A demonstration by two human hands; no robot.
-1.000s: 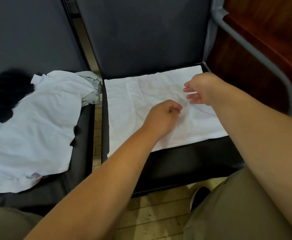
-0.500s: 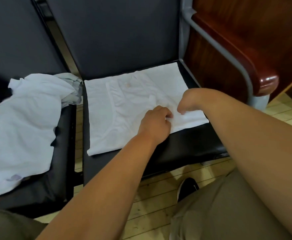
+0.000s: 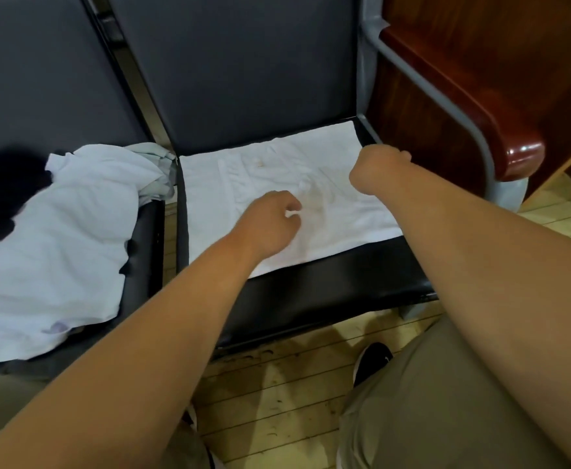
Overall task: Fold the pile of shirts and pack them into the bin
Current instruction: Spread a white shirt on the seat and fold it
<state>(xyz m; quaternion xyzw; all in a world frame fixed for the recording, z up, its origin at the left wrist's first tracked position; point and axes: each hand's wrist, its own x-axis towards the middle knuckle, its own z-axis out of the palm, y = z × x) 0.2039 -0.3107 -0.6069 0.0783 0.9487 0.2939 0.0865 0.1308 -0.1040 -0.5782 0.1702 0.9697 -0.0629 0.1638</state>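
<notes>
A white shirt [image 3: 243, 184] lies spread flat on the black seat of the right chair [image 3: 328, 292]. My left hand [image 3: 270, 221] rests on the shirt's middle with curled fingers, pinching a small bit of white fabric. My right hand [image 3: 375, 167] is bent down at the wrist over the shirt's right edge; its fingers are hidden. On the left chair sits the pile: white shirts [image 3: 57, 238], a black garment [image 3: 3, 191] and a grey one [image 3: 155, 164]. No bin is in view.
A grey metal frame [image 3: 446, 106] and a glossy wooden armrest [image 3: 514, 154] border the right chair. Dark chair backs [image 3: 243, 62] rise behind both seats. Below are a wooden floor [image 3: 277, 384], my black shoe [image 3: 372, 363] and my khaki-clad knees [image 3: 429, 418].
My right hand has moved from near the shirt's front edge, beside the left hand, to its right edge further back. My left hand stays on the shirt's middle. The view shifted slightly.
</notes>
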